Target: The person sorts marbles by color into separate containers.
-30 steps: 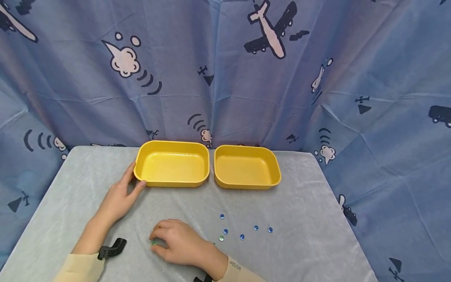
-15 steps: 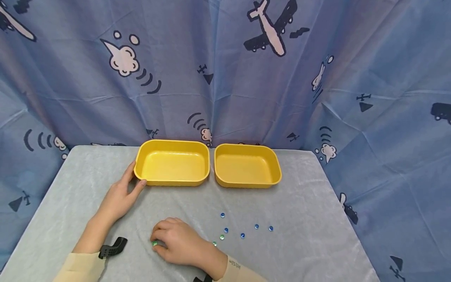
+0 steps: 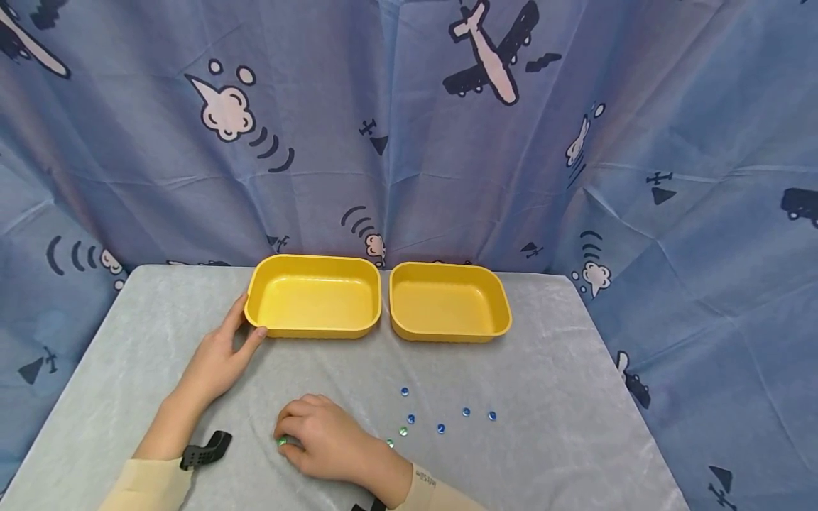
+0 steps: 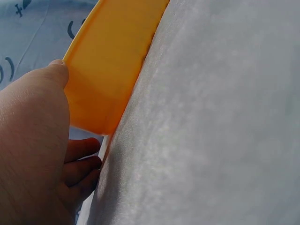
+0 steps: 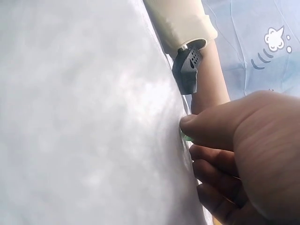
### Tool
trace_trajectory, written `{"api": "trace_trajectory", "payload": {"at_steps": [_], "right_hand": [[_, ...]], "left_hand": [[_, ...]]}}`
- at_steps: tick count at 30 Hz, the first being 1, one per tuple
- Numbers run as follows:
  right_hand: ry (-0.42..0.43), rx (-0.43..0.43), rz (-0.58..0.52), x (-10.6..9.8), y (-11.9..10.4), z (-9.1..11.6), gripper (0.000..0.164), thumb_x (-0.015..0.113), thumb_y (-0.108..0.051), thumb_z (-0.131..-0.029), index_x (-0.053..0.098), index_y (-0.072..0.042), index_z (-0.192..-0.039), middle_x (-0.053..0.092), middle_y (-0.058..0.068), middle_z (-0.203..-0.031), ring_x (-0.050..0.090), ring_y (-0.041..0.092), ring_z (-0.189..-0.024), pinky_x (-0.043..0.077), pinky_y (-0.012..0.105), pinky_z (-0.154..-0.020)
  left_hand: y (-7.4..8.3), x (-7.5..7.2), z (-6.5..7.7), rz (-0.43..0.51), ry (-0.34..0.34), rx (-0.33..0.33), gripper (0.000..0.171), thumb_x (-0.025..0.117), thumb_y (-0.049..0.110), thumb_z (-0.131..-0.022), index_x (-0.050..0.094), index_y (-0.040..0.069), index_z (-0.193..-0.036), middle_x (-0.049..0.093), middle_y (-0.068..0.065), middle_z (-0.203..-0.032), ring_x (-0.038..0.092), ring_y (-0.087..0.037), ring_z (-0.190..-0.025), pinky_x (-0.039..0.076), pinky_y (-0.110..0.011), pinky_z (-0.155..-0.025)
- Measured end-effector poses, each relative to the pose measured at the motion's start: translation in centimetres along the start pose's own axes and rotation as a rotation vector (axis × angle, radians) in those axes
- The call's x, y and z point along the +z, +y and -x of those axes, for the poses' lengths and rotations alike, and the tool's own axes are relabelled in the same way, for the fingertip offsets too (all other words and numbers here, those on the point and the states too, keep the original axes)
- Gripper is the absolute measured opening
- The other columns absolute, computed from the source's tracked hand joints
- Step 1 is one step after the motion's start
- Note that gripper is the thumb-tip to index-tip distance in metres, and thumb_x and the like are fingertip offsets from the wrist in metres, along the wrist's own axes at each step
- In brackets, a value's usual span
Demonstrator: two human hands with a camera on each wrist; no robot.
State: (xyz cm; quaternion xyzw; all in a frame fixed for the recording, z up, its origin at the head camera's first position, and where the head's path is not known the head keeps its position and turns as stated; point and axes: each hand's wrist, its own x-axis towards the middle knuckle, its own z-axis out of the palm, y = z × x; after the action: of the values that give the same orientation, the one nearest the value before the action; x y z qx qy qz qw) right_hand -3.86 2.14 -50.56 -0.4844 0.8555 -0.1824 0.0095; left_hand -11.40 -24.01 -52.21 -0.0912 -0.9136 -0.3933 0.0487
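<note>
My left hand [image 3: 216, 360] grips the near left corner of the left yellow bin [image 3: 319, 332], with the thumb on the front of its rim and the other fingers along its left side. In the left wrist view the thumb presses the bin [image 4: 105, 70] at the rim, and three fingers show beneath. Low over the grey cloth, my right hand [image 3: 329, 440] pinches a green glass marble [image 3: 282, 441] between thumb and fingers. A sliver of that green marble [image 5: 188, 138] shows under the thumb in the right wrist view; the rest is hidden.
A second yellow bin [image 3: 441, 338] stands just right of the first. Right of my right hand lie several blue marbles [image 3: 441, 429] and two green ones, one green marble [image 3: 403, 431] farther out and the other close to the wrist. A patterned blue curtain [image 3: 319, 184] hangs behind the table.
My right hand has shifted very slightly to the right, and more of the green marble shows between its fingertips. The left hand and both bins have stayed where they were.
</note>
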Motion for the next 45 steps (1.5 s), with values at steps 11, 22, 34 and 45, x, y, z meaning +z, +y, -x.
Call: {"api": "trace_trajectory", "payload": {"at_steps": [11, 22, 34, 45], "right_hand": [[-0.010, -0.003, -0.018, -0.1, 0.1, -0.1, 0.007, 0.078, -0.029, -0.105, 0.082, -0.025, -0.109, 0.072, -0.013, -0.115, 0.062, -0.001, -0.104, 0.046, 0.013, -0.098], [0.033, 0.010, -0.124, -1.0, 0.2, -0.4, 0.008, 0.078, -0.024, -0.104, 0.081, -0.018, -0.110, 0.073, -0.011, -0.108, 0.066, -0.001, -0.104, 0.048, 0.011, -0.098], [0.101, 0.062, -0.143, -3.2, 1.0, -1.0, 0.010, 0.077, -0.028, -0.106, 0.079, -0.018, -0.110, 0.075, -0.010, -0.109, 0.067, 0.001, -0.106, 0.050, 0.011, -0.096], [0.228, 0.111, -0.145, -5.4, 3.0, -2.1, 0.014, 0.078, -0.028, -0.105, 0.081, -0.016, -0.112, 0.075, -0.006, -0.109, 0.070, 0.007, -0.103, 0.052, 0.013, -0.094]], "left_hand": [[0.3, -0.1, 0.0, 0.002, -0.010, -0.019, 0.084, 0.059, 0.045, -0.114, 0.011, 0.018, -0.178, 0.045, -0.032, -0.165, 0.047, -0.059, -0.144, 0.041, -0.077, -0.110], [0.5, -0.3, -0.1, 0.001, -0.020, -0.020, 0.084, 0.058, 0.046, -0.114, 0.010, 0.019, -0.178, 0.044, -0.031, -0.165, 0.046, -0.060, -0.144, 0.040, -0.077, -0.111], [0.4, -0.3, 0.0, -0.010, -0.021, -0.013, 0.085, 0.058, 0.045, -0.114, 0.010, 0.017, -0.178, 0.045, -0.032, -0.164, 0.048, -0.061, -0.142, 0.042, -0.078, -0.109], [0.3, -0.1, 0.0, -0.008, -0.017, -0.015, 0.085, 0.058, 0.046, -0.114, 0.010, 0.019, -0.178, 0.046, -0.031, -0.164, 0.047, -0.060, -0.144, 0.040, -0.078, -0.110]]}}
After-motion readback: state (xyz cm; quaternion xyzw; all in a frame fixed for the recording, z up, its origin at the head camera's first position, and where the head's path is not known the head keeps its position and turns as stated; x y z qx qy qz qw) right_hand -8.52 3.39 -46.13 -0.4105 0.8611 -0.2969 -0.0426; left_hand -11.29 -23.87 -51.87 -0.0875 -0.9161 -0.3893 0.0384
